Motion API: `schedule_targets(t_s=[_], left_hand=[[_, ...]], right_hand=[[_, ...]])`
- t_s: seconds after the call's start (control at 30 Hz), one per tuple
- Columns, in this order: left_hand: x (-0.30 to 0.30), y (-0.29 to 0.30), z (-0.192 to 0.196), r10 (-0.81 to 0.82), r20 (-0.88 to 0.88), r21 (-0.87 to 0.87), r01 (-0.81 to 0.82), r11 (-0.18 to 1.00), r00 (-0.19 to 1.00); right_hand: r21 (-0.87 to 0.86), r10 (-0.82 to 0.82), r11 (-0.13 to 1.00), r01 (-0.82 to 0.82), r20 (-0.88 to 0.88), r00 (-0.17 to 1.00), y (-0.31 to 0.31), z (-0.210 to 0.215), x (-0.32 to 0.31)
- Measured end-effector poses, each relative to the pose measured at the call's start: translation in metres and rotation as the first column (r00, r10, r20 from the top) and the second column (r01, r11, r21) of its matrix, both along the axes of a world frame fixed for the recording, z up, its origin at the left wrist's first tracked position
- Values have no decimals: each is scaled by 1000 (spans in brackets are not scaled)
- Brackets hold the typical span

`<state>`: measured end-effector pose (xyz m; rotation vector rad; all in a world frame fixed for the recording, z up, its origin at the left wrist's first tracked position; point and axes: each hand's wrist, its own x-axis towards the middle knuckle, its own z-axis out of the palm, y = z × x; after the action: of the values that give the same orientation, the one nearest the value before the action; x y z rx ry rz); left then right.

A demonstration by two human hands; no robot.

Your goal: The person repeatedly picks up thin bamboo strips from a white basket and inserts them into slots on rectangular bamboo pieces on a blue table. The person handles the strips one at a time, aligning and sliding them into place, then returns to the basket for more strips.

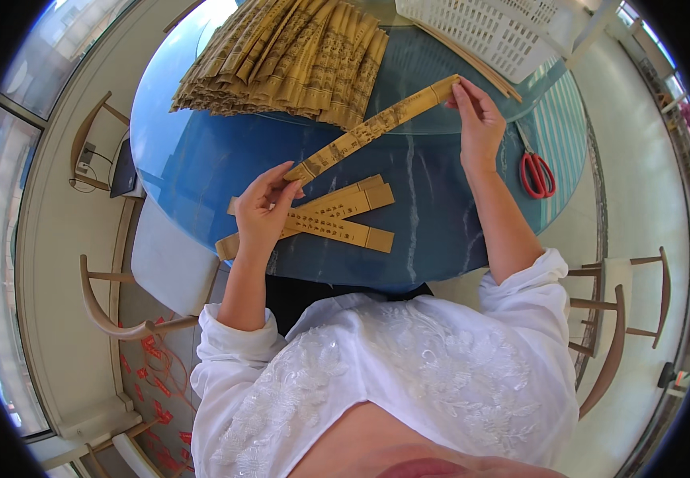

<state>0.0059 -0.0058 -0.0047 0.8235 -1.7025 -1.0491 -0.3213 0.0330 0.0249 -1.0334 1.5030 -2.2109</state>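
In the head view, the paper strip slants above the near half of the blue table, between the pile of strips at the far side and a few loose strips nearer. The left hand pinches its near left end; the right hand has its far right end between thumb and fingers, nearly closed. It looks light, thin and fairly stiff lengthwise (a hard squeeze would probably crease it), so the ends or long edges seem best to hold. The left fingers hide one tip, the left wrist covers part of the loose strips, and the pile's far end is cut off. Whether the strip is hollow, I cannot tell.
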Motion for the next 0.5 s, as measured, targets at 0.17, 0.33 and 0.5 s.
schedule_targets(t_s=[0.17,0.33,0.5], left_hand=[[1,1,8,-76,42,101,72,992,996],[1,0,28,-222,87,304,186,934,971],[0,-6,48,-220,-34,389,215,896,975]], right_hand=[[-45,85,996,-81,100,991,-1,2,-2],[-62,185,983,-176,217,959,0,1,-7],[-174,317,948,-266,453,833,-2,-3,-19]])
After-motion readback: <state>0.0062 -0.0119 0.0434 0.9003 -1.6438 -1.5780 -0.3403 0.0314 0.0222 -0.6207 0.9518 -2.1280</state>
